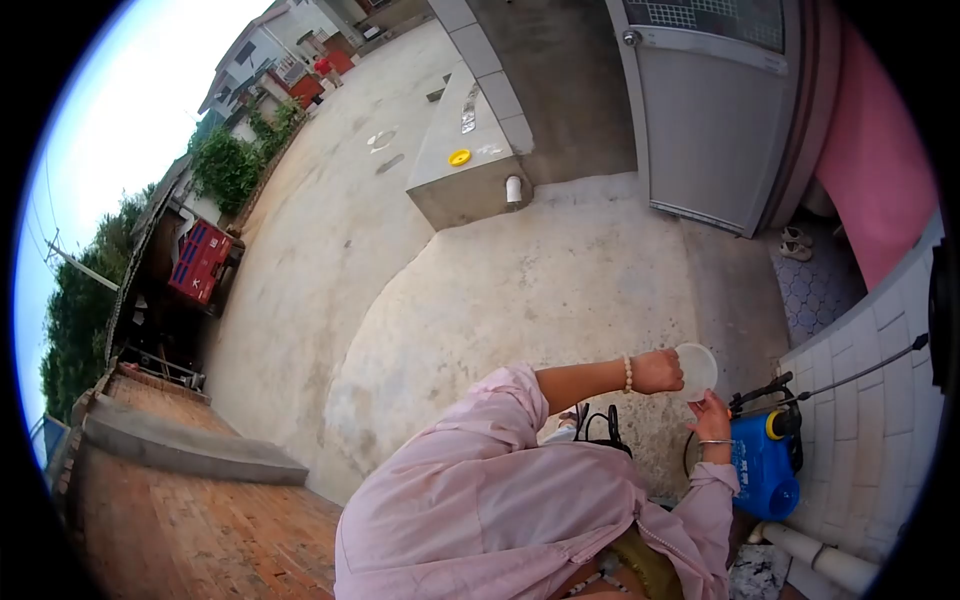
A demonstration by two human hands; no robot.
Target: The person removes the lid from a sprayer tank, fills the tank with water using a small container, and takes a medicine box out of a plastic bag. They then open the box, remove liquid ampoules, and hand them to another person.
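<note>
Above the floor [520, 280], near its edge by the wall [862, 430], the left hand [657, 371] and right hand [711, 414] grip the disc [699, 366] at side and lower rim, where light, even pressure should best keep it steady.

No wording can be read: the blue sprayer tank [758, 466], just beside the right hand [712, 412], carries pale characters (too small and blurred to make out).

Likely bowl [698, 368] between hands [658, 371] [711, 418], sprayer [758, 458] at right, wall [872, 400] beyond
</note>
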